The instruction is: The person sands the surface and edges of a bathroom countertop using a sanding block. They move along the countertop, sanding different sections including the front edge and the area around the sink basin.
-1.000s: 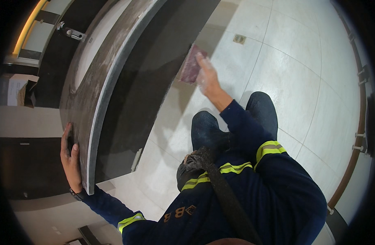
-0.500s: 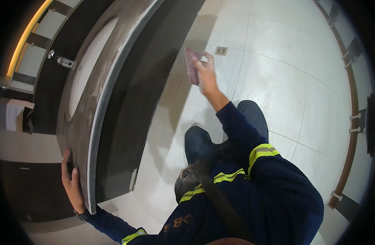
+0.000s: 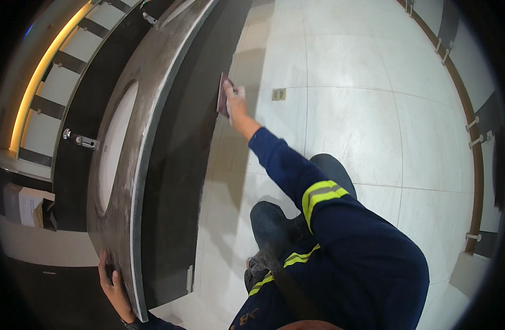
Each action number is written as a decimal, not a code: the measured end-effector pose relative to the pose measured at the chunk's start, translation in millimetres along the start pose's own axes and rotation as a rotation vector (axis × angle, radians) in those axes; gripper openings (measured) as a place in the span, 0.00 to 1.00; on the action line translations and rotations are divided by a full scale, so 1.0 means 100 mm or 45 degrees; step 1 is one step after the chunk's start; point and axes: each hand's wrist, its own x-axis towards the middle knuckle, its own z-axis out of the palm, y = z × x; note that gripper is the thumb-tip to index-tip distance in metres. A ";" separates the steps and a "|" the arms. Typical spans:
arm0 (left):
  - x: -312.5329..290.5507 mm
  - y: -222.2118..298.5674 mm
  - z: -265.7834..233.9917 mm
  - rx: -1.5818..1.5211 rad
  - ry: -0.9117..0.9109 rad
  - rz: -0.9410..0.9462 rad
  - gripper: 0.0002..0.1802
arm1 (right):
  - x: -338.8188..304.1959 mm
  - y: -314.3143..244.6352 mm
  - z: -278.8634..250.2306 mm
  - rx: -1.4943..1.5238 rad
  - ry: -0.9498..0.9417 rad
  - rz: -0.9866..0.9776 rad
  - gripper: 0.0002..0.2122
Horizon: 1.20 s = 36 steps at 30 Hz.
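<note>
My right hand point(image 3: 237, 108) is out in front, thumb and fingers closed on a flat reddish-brown piece of sandpaper point(image 3: 221, 94). The sandpaper is beside the dark front panel point(image 3: 178, 181) below the washbasin counter; whether it touches the panel I cannot tell. At the near end of the counter, my left hand point(image 3: 114, 291) lies against the dark, dusty countertop point(image 3: 120, 234) with its fingers stretched out. A pale edge strip point(image 3: 138, 187) runs along the counter's front. An oval white basin point(image 3: 117, 151) is set into the top.
Behind the basin stands a chrome tap point(image 3: 86, 142), with another basin farther along. An opened carton point(image 3: 29, 206) sits at the left. White tiled floor point(image 3: 351, 126) with a small drain grate point(image 3: 279, 94) spreads to the right, as far as a wall with a brown rail point(image 3: 476, 165).
My right hand has moved left with the sandpaper, from over the floor tiles to beside the dark panel. The view has shifted; my left hand still rests on the counter's end.
</note>
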 end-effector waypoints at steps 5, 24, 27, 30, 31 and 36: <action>-0.02 0.03 -0.04 0.016 0.033 -0.024 0.41 | 0.87 -0.50 0.14 -0.151 0.010 0.022 0.30; 0.17 -0.09 -0.18 0.068 -0.110 0.194 0.33 | -1.36 -1.84 -0.28 -0.884 -0.996 -0.866 0.27; 0.74 -0.01 -0.28 0.005 -0.229 0.224 0.32 | -1.53 -2.03 0.00 -1.088 -1.010 -1.298 0.26; 1.43 0.15 -0.11 0.182 -0.250 0.389 0.35 | -1.51 -2.02 0.15 -1.170 -1.081 -1.453 0.24; 1.55 0.22 -0.10 0.283 -0.216 0.435 0.35 | -1.54 -1.99 0.22 -1.183 -1.104 -1.531 0.24; 1.93 0.20 0.32 0.151 -0.319 0.535 0.33 | -1.60 -1.97 0.31 -1.382 -1.135 -1.674 0.26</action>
